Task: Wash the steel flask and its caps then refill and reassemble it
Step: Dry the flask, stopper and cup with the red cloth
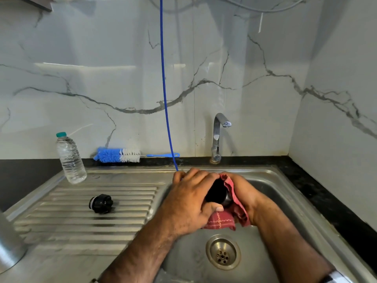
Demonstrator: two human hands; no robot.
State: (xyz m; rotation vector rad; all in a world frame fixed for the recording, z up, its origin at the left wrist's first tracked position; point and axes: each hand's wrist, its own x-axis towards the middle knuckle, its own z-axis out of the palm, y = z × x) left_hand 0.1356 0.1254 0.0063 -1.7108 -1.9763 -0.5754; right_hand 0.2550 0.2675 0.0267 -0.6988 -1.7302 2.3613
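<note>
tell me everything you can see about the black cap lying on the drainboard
The black cap lies tipped on its side on the ribbed steel drainboard, left of the basin. It looks like moulded plastic, with a knobbly black body and a pale ring at the end facing left. Nothing touches it but the drainboard; both hands are away over the sink.

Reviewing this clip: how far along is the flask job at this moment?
Done: the flask is apart, with the black inner cap lying on the drainboard. In hand: the left hand grips a dark cap while the right hand holds a red cloth around it. Left: refilling, perhaps from the water bottle, and reassembly.
</note>
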